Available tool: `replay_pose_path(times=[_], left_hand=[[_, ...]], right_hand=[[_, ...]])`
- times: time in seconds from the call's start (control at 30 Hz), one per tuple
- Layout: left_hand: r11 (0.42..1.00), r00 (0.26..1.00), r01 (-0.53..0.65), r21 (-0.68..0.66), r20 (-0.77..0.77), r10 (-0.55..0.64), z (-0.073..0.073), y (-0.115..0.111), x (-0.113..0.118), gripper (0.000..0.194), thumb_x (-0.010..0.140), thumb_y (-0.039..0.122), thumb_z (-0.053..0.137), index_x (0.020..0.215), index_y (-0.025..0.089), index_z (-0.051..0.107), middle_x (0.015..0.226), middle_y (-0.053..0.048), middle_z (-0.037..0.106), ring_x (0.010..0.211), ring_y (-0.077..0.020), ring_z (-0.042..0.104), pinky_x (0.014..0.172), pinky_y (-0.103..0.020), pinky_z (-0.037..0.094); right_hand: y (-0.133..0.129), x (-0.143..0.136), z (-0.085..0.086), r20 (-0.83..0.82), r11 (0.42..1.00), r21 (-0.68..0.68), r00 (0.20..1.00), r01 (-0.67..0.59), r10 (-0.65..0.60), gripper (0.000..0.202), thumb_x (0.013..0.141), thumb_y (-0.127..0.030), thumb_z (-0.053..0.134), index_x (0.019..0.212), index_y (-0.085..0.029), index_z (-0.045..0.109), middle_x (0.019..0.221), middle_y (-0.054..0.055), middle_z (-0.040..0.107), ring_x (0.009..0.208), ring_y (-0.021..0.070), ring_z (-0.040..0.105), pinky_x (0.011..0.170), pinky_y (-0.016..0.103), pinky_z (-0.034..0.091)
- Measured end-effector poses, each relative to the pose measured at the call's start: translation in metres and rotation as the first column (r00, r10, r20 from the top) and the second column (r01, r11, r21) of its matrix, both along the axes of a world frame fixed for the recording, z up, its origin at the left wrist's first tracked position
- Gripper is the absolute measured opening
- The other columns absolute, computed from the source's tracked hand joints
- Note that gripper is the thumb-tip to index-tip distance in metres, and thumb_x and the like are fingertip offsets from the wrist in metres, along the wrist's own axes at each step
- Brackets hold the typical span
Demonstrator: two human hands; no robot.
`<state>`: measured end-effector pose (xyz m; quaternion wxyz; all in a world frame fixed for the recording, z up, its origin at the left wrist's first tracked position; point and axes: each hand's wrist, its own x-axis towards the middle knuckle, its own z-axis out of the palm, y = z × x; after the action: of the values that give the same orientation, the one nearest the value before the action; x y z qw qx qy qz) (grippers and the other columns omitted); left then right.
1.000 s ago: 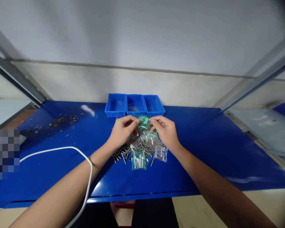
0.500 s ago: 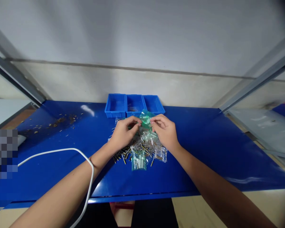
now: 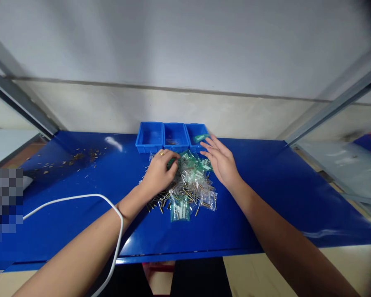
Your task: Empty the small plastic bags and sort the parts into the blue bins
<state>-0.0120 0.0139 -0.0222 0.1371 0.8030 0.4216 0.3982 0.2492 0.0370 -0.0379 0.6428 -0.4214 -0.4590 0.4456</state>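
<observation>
My right hand (image 3: 221,161) has its fingers spread beside the right blue bin (image 3: 195,128). A small green bag (image 3: 201,137) is at that bin's opening, just off the fingertips. My left hand (image 3: 162,169) is curled at the left side of the pile, thumb and fingers bent together; what they hold, if anything, is hidden. The pile has clear bags (image 3: 210,200), loose metal pins (image 3: 160,204) and green bags with white pieces, one of them (image 3: 179,209) at the front edge of the pile.
Two more blue bins, the left (image 3: 150,134) and the middle (image 3: 175,134), stand in the row behind the pile. Small brown scraps (image 3: 78,156) lie at the left of the blue table (image 3: 266,185). A white cable (image 3: 77,197) crosses my left forearm.
My right hand has moved up and right and opened, letting go of a green bag that is now at the right bin. My left hand has moved slightly left.
</observation>
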Motion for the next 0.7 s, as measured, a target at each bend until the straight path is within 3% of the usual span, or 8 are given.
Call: replay_pose_path(times=[0.1, 0.23, 0.3, 0.43, 0.57, 0.7], left_hand=[[0.999, 0.994, 0.047, -0.012, -0.101, -0.048, 0.002, -0.002, 0.0, 0.024, 0.111, 0.025, 0.062, 0.125, 0.021, 0.081, 0.128, -0.015, 0.085, 0.124, -0.0368, 0.077, 0.113, -0.061, 0.064], [0.98, 0.949, 0.199, -0.01, -0.246, -0.195, 0.006, -0.006, 0.0, 0.04, 0.11, 0.032, 0.068, 0.147, 0.021, 0.077, 0.156, -0.019, 0.078, 0.146, -0.0427, 0.069, 0.124, -0.069, 0.058], [0.971, 0.924, 0.237, -0.017, -0.304, -0.231, 0.007, -0.006, -0.001, 0.046, 0.109, 0.032, 0.069, 0.153, 0.02, 0.074, 0.16, -0.02, 0.076, 0.154, -0.0442, 0.066, 0.127, -0.071, 0.055], [0.973, 0.913, 0.229, -0.021, -0.343, -0.222, 0.006, -0.004, -0.001, 0.044, 0.113, 0.03, 0.064, 0.154, 0.018, 0.074, 0.154, -0.022, 0.079, 0.149, -0.0426, 0.069, 0.123, -0.067, 0.057], [0.975, 0.929, 0.22, 0.021, -0.31, -0.203, 0.004, -0.002, 0.0, 0.031, 0.115, 0.024, 0.06, 0.138, 0.02, 0.08, 0.138, -0.019, 0.085, 0.135, -0.0387, 0.074, 0.116, -0.061, 0.059], [0.978, 0.953, 0.2, 0.065, -0.244, -0.179, 0.002, 0.0, 0.001, 0.024, 0.117, 0.024, 0.059, 0.125, 0.022, 0.081, 0.122, -0.016, 0.087, 0.125, -0.0357, 0.076, 0.107, -0.055, 0.059]], right_hand=[[0.0, -0.001, 0.0, 0.042, 1.0, -0.003, 0.999, 0.03, -0.03, 0.06, 0.088, -0.037, 0.09, 0.148, -0.03, 0.083, 0.167, 0.015, 0.075, 0.142, 0.0363, 0.08, 0.106, 0.05, 0.072], [-0.006, -0.003, 0.005, 0.22, 0.998, -0.01, 0.974, 0.063, -0.06, 0.026, 0.089, -0.032, 0.084, 0.114, -0.026, 0.09, 0.124, 0.01, 0.091, 0.094, 0.0259, 0.084, 0.079, 0.04, 0.069], [-0.009, -0.005, 0.005, 0.281, 0.999, 0.006, 0.958, 0.047, -0.047, 0.017, 0.09, -0.032, 0.081, 0.104, -0.025, 0.089, 0.106, 0.008, 0.09, 0.083, 0.0241, 0.081, 0.073, 0.038, 0.065], [-0.011, -0.01, 0.0, 0.343, 0.999, 0.041, 0.938, 0.033, -0.045, 0.011, 0.094, -0.035, 0.079, 0.097, -0.026, 0.085, 0.091, 0.004, 0.085, 0.086, 0.0261, 0.082, 0.083, 0.041, 0.067], [-0.014, -0.013, -0.003, 0.405, 0.996, 0.09, 0.914, -0.007, -0.03, 0.01, 0.098, -0.036, 0.079, 0.098, -0.028, 0.084, 0.097, 0.004, 0.086, 0.095, 0.0272, 0.083, 0.094, 0.045, 0.066], [-0.021, -0.015, 0.003, 0.5, 0.983, 0.162, 0.866, -0.089, -0.004, 0.009, 0.099, -0.035, 0.08, 0.101, -0.029, 0.086, 0.106, 0.006, 0.086, 0.096, 0.0272, 0.08, 0.092, 0.045, 0.064]])
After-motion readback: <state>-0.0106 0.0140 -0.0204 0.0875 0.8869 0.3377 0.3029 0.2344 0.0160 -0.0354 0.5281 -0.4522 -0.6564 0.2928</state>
